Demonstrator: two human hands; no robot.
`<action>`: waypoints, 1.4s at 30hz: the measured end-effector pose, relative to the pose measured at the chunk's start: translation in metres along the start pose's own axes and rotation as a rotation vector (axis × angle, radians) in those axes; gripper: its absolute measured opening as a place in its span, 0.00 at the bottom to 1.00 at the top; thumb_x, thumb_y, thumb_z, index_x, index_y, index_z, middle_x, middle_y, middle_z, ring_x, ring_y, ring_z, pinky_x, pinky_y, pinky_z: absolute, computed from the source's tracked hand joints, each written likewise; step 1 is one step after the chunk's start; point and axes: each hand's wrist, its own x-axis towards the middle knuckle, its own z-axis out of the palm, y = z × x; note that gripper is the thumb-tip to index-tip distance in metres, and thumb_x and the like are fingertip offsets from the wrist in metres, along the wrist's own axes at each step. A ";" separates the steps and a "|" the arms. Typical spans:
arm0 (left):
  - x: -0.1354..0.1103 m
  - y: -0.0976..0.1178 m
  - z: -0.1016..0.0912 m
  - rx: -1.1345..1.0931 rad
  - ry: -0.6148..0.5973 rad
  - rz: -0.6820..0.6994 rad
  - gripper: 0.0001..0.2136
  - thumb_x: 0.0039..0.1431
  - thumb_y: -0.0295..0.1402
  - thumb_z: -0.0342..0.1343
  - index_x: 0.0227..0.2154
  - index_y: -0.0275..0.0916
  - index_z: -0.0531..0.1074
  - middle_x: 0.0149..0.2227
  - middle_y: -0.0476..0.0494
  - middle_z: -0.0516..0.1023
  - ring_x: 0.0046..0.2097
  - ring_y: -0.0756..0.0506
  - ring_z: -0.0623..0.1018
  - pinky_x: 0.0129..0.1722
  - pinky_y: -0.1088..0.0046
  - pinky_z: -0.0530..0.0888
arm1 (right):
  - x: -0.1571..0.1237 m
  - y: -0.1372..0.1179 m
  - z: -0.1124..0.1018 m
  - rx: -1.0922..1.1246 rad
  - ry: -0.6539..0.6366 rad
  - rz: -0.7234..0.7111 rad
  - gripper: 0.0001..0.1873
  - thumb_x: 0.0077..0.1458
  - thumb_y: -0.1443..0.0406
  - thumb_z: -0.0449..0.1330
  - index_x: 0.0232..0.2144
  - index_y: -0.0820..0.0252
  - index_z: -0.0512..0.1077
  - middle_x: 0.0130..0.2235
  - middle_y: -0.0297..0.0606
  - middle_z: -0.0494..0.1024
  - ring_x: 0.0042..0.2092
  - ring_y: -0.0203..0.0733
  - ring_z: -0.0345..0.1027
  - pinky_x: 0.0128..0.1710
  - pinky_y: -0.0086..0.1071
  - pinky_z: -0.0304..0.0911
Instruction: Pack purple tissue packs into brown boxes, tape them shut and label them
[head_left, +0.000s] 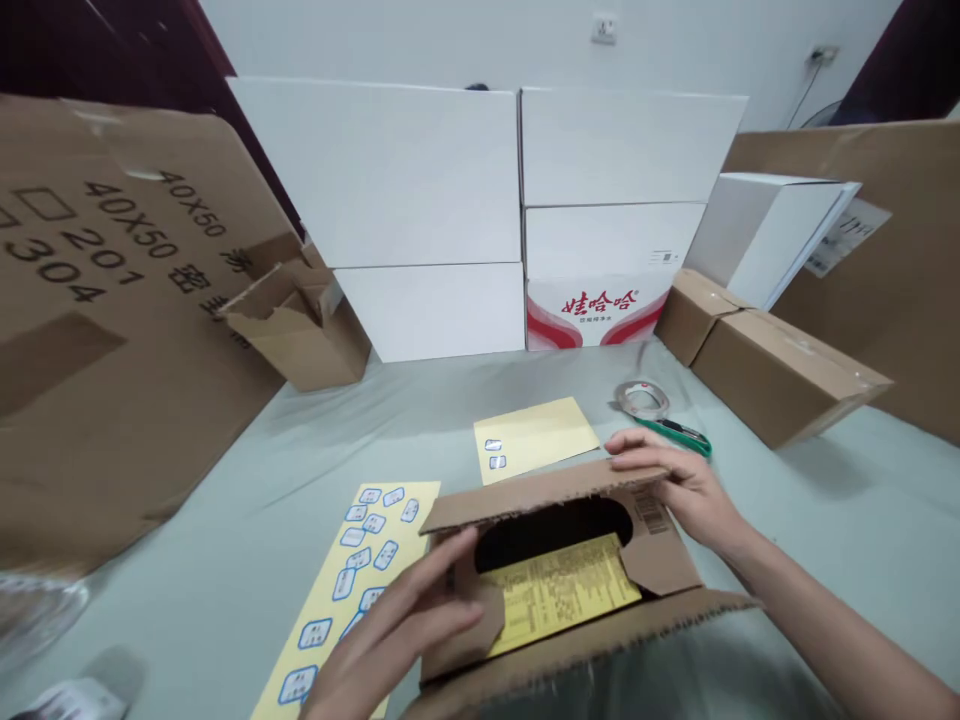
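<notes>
In front of me on the cloth is a small cardboard box [671, 570] with its long flaps standing apart. A yellow printed packet or sheet [566, 590] shows inside, beside a dark opening. My left hand [409, 620] holds the box's left end, its thumb on the small inner flap and its index finger by the far flap. At the far right corner, my right hand [682, 490] grips the box, with fingers over the far flap. A yellow sticker sheet [375, 540] bearing several blue-edged labels lies partly under my left hand.
Beyond the box lie another yellow sheet [536, 437], a tape roll [643, 399] and a green-handled cutter [679, 437]. White cartons [427, 180] form a back wall. An open carton [322, 340] stands left, a taped carton [780, 370] right, and large cardboard panels [112, 350] flank the table.
</notes>
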 end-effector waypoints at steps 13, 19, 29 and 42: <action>0.003 -0.019 0.017 0.125 -0.044 -0.009 0.21 0.64 0.25 0.44 0.57 0.48 0.67 0.62 0.44 0.68 0.68 0.40 0.58 0.61 0.49 0.68 | -0.046 0.006 -0.010 -0.294 -0.171 0.101 0.19 0.60 0.51 0.56 0.53 0.41 0.71 0.70 0.33 0.48 0.69 0.58 0.44 0.60 0.48 0.58; 0.018 -0.005 0.007 0.109 -0.138 -0.104 0.17 0.60 0.22 0.44 0.45 0.41 0.74 0.56 0.38 0.72 0.66 0.37 0.60 0.61 0.44 0.65 | -0.051 0.011 0.003 -0.366 0.013 0.080 0.17 0.60 0.52 0.54 0.47 0.46 0.75 0.68 0.36 0.57 0.66 0.61 0.52 0.56 0.47 0.63; 0.025 -0.009 0.002 0.344 -0.329 0.296 0.29 0.58 0.17 0.40 0.59 0.46 0.66 0.60 0.43 0.72 0.63 0.40 0.68 0.66 0.42 0.52 | 0.023 0.074 -0.096 -0.752 0.308 0.139 0.16 0.62 0.55 0.57 0.44 0.60 0.74 0.49 0.45 0.75 0.53 0.50 0.68 0.56 0.51 0.61; 0.024 -0.008 0.004 0.434 -0.342 0.388 0.23 0.60 0.21 0.47 0.57 0.40 0.66 0.63 0.33 0.66 0.64 0.38 0.67 0.59 0.57 0.72 | 0.046 0.066 -0.099 -0.732 0.040 0.160 0.18 0.64 0.54 0.55 0.46 0.61 0.72 0.46 0.42 0.76 0.46 0.44 0.71 0.48 0.44 0.67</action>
